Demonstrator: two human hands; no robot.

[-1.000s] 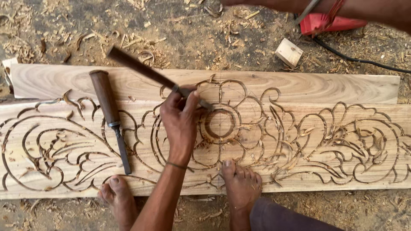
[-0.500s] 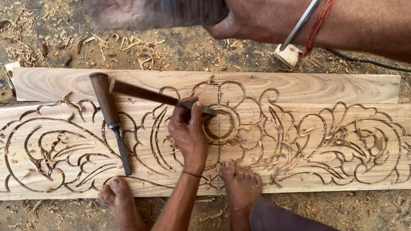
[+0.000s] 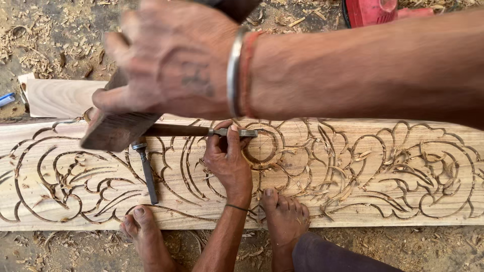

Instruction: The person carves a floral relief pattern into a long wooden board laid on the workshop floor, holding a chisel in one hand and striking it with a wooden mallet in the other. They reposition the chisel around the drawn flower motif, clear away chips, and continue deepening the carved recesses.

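Right hand (image 3: pixel 171 60) swung nearer, fingers gripping dark wooden mallet (image 3: pixel 118 128), left hand (image 3: pixel 227 158) pinching steel chisel (image 3: pixel 201 131)

The left hand (image 3: pixel 228 160) pinches a chisel (image 3: pixel 201 131) flat against the carved plank (image 3: pixel 383 176) beside a ring motif, while the right hand (image 3: pixel 171 60), close to the camera, grips a wooden mallet (image 3: pixel 116 132) above the chisel's handle.
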